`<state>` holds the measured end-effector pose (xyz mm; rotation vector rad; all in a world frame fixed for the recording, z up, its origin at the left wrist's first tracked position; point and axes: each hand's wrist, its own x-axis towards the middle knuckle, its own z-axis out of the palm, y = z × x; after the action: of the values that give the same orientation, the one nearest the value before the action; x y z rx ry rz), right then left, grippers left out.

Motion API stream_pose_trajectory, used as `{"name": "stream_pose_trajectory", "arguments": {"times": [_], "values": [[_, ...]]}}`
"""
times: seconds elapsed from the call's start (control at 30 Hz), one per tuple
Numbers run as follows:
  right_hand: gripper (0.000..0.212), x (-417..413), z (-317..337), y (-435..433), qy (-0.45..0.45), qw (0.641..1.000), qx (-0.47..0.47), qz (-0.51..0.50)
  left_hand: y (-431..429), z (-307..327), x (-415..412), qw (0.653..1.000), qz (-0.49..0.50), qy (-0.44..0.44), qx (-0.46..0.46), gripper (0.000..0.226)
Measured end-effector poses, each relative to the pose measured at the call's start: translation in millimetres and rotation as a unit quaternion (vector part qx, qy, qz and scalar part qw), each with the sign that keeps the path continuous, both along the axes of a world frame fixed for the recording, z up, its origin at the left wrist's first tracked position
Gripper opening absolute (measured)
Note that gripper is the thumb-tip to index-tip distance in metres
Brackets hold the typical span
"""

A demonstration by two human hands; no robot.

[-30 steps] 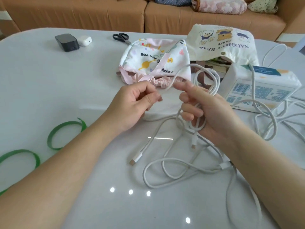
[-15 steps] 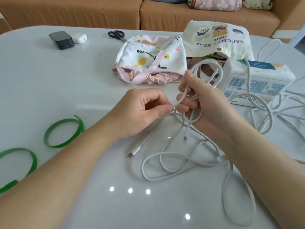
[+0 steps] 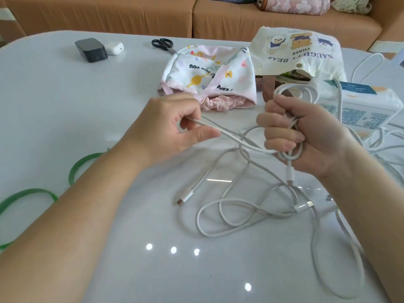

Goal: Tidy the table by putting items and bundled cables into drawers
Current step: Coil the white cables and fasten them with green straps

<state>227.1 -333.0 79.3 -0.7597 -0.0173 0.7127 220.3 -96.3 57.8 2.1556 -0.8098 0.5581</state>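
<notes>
Currently, right hand (image 3: 314, 136) grips coiled loops of white USB-C cable (image 3: 244, 147), fingers curled tight; left hand (image 3: 170, 127) pinches a strand running leftward from the coil.

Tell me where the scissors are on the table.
In the head view the black-handled scissors lie near the far edge of the table, left of centre, between the small white device and the patterned drawstring pouch, blades pointing toward the pouch.
</notes>
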Motion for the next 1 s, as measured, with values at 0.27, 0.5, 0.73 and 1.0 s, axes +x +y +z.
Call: {"name": "stream_pose_trajectory", "arguments": {"times": [0.27,0.5,0.73,1.0], "values": [[0.011,-14,1,3,-0.053,0.974,-0.170,0.137,-3,-1,3,1.000,0.003,-0.017,0.007,0.024],[0.020,-12,-14,5,-0.093,0.963,-0.111,0.228,-4,-6,0,0.993,0.007,0.094,-0.075,0.035],[0.030,-19,-9,16,-0.155,0.950,-0.155,0.223,-13,-4,-4,0.993,-0.012,0.073,-0.092,0.030],[0.039,-29,-2,27,-0.149,0.921,-0.310,0.181,-18,4,-10,0.950,-0.053,0.267,-0.153,0.037]]}}
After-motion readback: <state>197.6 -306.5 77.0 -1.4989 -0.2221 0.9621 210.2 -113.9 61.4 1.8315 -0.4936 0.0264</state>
